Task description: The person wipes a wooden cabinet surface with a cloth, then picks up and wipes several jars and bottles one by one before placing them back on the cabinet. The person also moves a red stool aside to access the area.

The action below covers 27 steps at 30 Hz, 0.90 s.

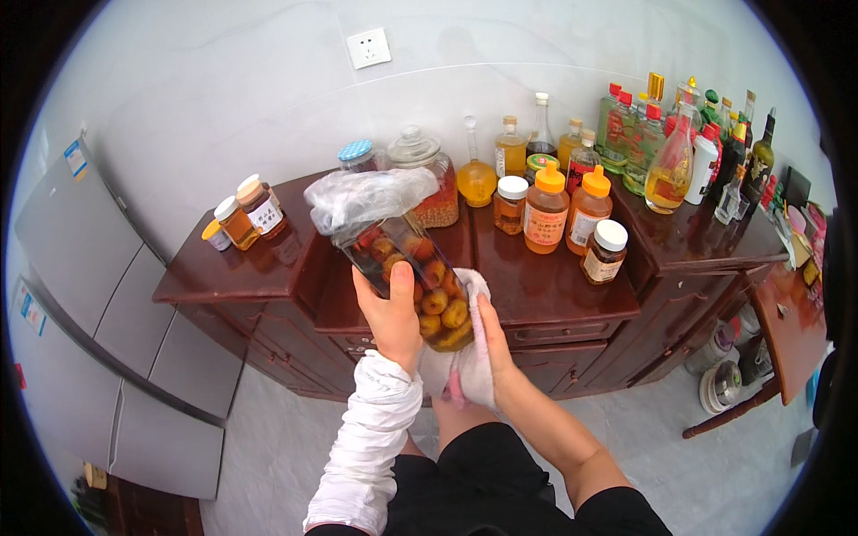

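Observation:
A tall glass jar of round fruit in liquid [437, 295] is held tilted in front of me, above the front edge of the dark red wooden cabinet [536, 298]. Crumpled clear plastic [372, 195] covers its top. My left hand [392, 311] grips the jar's side, thumb on the glass. A pale cloth with pink parts [469, 368] lies against the jar's lower right side and hangs below it. With my right hand [495, 335] I hold this cloth against the jar; most of its fingers are hidden behind the cloth.
Honey bottles and jars [546, 211] stand on the cabinet's middle part, near a lidded glass jar [446, 181] and a round-bellied flask [476, 182]. Small jars [236, 224] are at left, many liquor bottles [669, 161] at right. A grey refrigerator [100, 268] stands left, a wooden table [791, 335] right.

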### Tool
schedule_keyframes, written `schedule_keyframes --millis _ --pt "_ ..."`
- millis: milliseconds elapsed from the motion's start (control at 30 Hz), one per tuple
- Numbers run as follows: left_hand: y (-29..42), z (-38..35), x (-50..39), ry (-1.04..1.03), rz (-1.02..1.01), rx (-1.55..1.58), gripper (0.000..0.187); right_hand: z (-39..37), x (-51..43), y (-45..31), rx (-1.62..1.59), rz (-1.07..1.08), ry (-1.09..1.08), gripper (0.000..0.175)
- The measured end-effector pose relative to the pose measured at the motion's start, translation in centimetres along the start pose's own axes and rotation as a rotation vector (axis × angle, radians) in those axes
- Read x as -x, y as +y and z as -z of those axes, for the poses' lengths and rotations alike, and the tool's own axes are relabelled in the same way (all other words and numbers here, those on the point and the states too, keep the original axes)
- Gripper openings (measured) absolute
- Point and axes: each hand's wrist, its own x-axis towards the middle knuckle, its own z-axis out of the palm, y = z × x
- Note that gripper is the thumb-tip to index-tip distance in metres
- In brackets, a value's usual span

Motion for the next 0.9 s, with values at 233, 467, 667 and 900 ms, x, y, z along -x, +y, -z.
schedule_keyframes --millis 233,467,667,900 --pt "-2.1 3.1 -0.5 -0.261 0.005 0.056 0.079 0.0 -0.4 -1.8 -0.103 -0.082 0.075 0.064" --pt "-1.8 3.3 -0.5 -0.322 0.161 0.157 0.08 -0.2 0.6 0.1 0.415 0.438 0.11 0.054" --pt "-0.7 2.3 0.4 -0.309 0.139 0.02 0.073 -2.7 2.0 -2.1 1.647 1.003 0.044 0.068" --pt "0.0 1.3 1.4 -0.333 0.263 0.142 0.077 -6.2 -2.7 -6.6 1.09 0.855 -0.139 0.065"
